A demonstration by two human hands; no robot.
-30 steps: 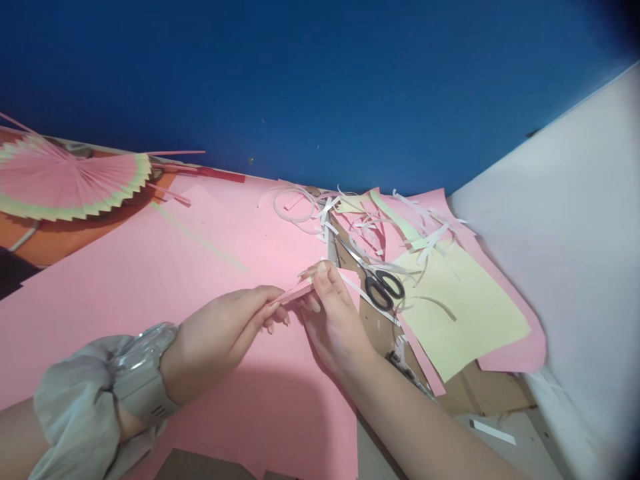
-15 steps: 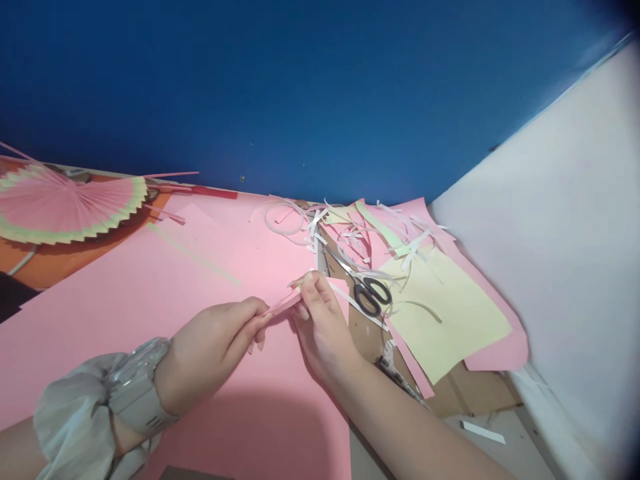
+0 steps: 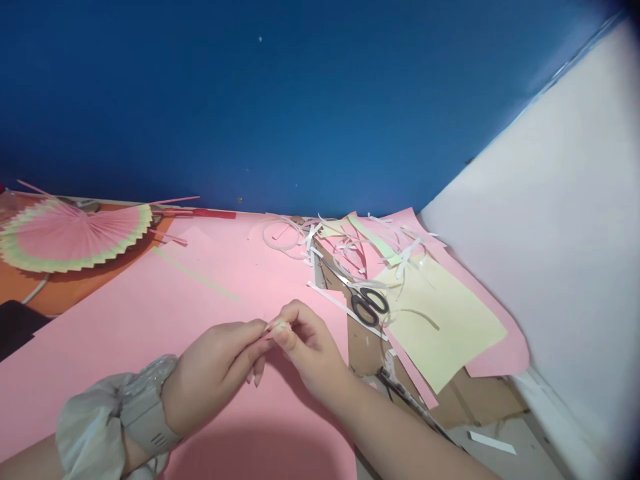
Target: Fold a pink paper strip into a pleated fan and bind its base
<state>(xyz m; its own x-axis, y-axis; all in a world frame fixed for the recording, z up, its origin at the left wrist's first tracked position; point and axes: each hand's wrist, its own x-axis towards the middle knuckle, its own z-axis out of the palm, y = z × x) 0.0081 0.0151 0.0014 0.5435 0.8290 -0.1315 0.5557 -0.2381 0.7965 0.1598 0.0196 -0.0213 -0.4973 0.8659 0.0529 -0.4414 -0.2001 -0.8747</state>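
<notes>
Your left hand [image 3: 215,367] comes in from the lower left, your right hand [image 3: 313,350] from the lower right, knuckles up, meeting just below centre frame. Both sets of fingers are pinching what looks like a narrow folded pink paper piece [image 3: 269,334], mostly hidden, above the big pink sheet [image 3: 125,320].

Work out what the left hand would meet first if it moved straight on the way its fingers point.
The left hand would probably meet the right hand first: its fingertips lie just ahead, at the small piece of pink paper between them. Depth is unclear, so how near is a guess.
</notes>
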